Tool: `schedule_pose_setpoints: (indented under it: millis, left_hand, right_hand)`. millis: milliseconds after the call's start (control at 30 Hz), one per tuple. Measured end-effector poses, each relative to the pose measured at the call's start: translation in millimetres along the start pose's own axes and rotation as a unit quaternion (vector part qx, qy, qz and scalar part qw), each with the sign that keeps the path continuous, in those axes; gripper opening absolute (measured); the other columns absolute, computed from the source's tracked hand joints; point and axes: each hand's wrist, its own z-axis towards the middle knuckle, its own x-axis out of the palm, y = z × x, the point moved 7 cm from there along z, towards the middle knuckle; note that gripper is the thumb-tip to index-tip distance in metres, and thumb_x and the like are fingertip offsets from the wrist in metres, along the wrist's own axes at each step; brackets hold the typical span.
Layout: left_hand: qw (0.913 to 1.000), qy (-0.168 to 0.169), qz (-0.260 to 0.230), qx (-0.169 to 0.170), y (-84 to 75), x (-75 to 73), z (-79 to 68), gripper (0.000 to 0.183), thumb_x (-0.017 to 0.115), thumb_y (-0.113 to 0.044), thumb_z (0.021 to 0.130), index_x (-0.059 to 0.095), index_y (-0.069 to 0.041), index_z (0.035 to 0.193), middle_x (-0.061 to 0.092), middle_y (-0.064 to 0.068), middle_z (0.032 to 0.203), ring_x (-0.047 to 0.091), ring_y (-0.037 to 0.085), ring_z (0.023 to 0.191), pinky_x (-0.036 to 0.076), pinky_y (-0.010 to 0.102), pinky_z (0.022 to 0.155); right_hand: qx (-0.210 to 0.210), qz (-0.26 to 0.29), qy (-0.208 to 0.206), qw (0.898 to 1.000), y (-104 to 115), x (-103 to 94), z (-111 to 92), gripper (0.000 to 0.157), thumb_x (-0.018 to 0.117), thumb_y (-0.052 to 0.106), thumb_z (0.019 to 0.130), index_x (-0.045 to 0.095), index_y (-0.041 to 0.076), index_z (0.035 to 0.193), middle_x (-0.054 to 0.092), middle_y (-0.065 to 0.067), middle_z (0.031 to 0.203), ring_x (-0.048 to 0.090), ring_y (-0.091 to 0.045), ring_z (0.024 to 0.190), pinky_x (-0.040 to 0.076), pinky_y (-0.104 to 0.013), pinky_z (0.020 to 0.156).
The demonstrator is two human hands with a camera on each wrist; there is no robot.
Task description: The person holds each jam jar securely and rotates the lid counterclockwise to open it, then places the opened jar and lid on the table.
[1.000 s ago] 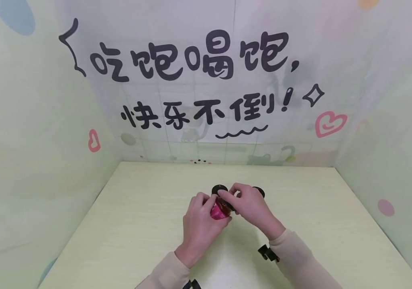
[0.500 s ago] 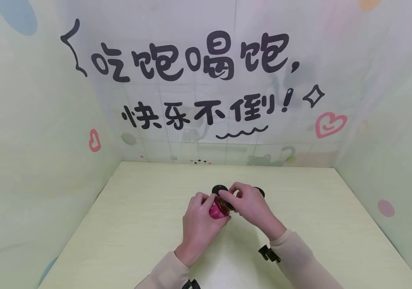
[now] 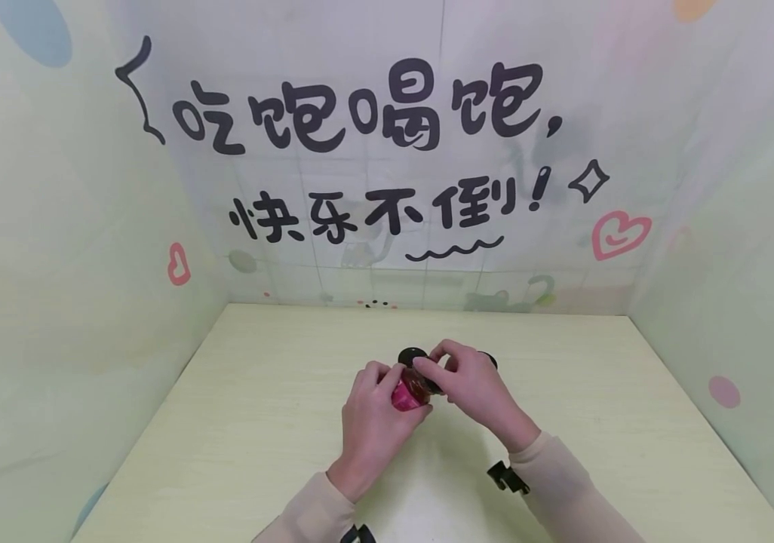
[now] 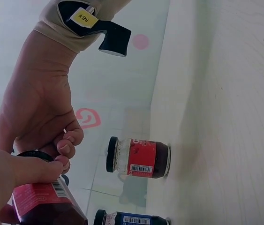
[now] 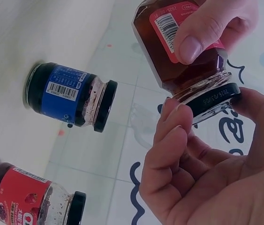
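Note:
A glass jar (image 5: 178,61) of dark reddish-brown contents, with a pink-red label, tilts between the two hands. My left hand (image 3: 376,411) grips its body, thumb across the label in the right wrist view. On the jar's mouth sits a black lid (image 5: 214,101), which my right hand (image 3: 475,385) pinches at its rim between thumb and curled fingers. Beyond the hands stand a blue-labelled jar (image 5: 66,96) and a red-labelled jar (image 4: 142,157), both upright with black lids. In the head view the right hand covers most of the red-labelled jar.
All this is over a pale wood-grain table (image 3: 258,392). A printed backdrop (image 3: 387,166) with large dark lettering rises behind it, and pale side walls flank it. Each forearm wears a black wrist mount (image 3: 509,477).
The held jar and left hand have shifted very slightly left. The right hand's knuckles have risen a little as it turns at the lid; its grip there stays.

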Motion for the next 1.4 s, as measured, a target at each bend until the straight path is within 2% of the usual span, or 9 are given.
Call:
schedule_pose_setpoints:
  millis: [400,733,1167,1400]
  left_hand:
    - [0.9999,0.006,-0.006,-0.008,2.6,-1.3,1.8,0.055,0.096,-0.033,0.066,0.072,-0.012,0.111,0.054,0.001,0.097,0.054,0.017,0.088,0.057,0.035,0.064]
    - [0.9997,0.003,-0.005,-0.024,6.7,-2.4,2.9,0.059,0.096,-0.034,0.065,0.073,-0.009,0.113,0.055,0.0,0.097,0.055,0.017,0.088,0.056,0.034,0.066]
    - [0.9989,0.002,-0.016,-0.045,11.2,-6.2,5.4,0.057,0.096,-0.034,0.065,0.073,-0.008,0.111,0.056,0.001,0.099,0.057,0.018,0.09,0.057,0.035,0.07]
    - [0.9979,0.007,-0.021,-0.061,15.1,-6.2,6.9,0.059,0.096,-0.035,0.066,0.072,-0.007,0.112,0.056,0.002,0.101,0.058,0.018,0.091,0.057,0.037,0.073]
  right_hand:
    - [0.005,0.006,-0.008,1.0,-1,-3.9,0,0.036,0.068,0.06,0.089,0.064,0.026,0.1,0.062,-0.002,0.067,0.063,-0.02,0.06,0.049,-0.037,0.056]
    - [-0.012,-0.001,-0.011,1.0,-2,-6.1,1,0.037,0.066,0.062,0.089,0.065,0.028,0.105,0.063,0.0,0.067,0.062,-0.019,0.061,0.049,-0.037,0.056]
    - [-0.016,0.002,-0.007,1.0,-2,-9.6,2,0.031,0.068,0.055,0.091,0.066,0.03,0.109,0.066,0.003,0.07,0.065,-0.017,0.065,0.049,-0.037,0.058]
    - [-0.02,0.008,-0.006,1.0,-2,-11.6,1,0.03,0.071,0.049,0.091,0.068,0.027,0.111,0.068,0.004,0.072,0.065,-0.017,0.067,0.049,-0.037,0.059]
